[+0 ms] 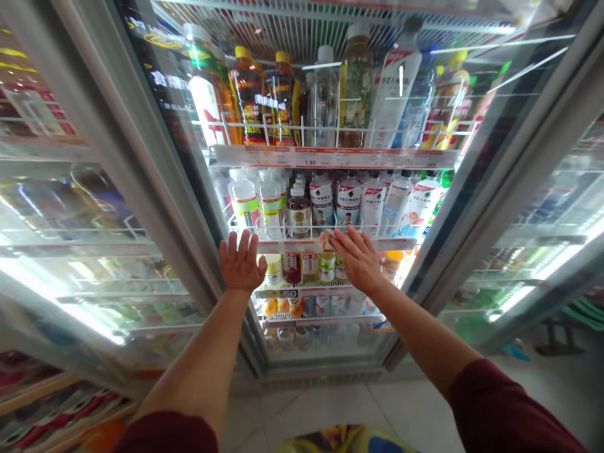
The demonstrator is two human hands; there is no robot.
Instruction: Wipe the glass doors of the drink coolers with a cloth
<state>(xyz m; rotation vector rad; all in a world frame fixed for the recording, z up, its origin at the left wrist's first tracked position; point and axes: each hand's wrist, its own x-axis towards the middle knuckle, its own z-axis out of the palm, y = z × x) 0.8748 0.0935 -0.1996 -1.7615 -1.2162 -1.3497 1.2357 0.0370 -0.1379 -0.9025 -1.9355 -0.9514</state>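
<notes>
A glass cooler door [325, 352] with a grey metal frame stands in front of me, and rows of bottled drinks show through it. My left hand [242, 261] is open, its fingers spread upward, at the left edge of the glass beside the frame. My right hand [356, 255] reaches to the middle of the door with its fingers stretched out flat at the glass. A small pale pinkish patch [325, 241] shows at its fingertips; I cannot tell whether it is a cloth or a reflection. Behind the hands stands a dark-capped bottle [298, 214] among clear ones.
Upper shelf bottles [283, 94] stand behind a wire rail and a price strip [309, 162]. More glazed cooler sections flank the door, with a slanted frame [141, 157] on the left. Low at left is a rack of goods [66, 415]. Pale floor tiles [340, 402] lie below.
</notes>
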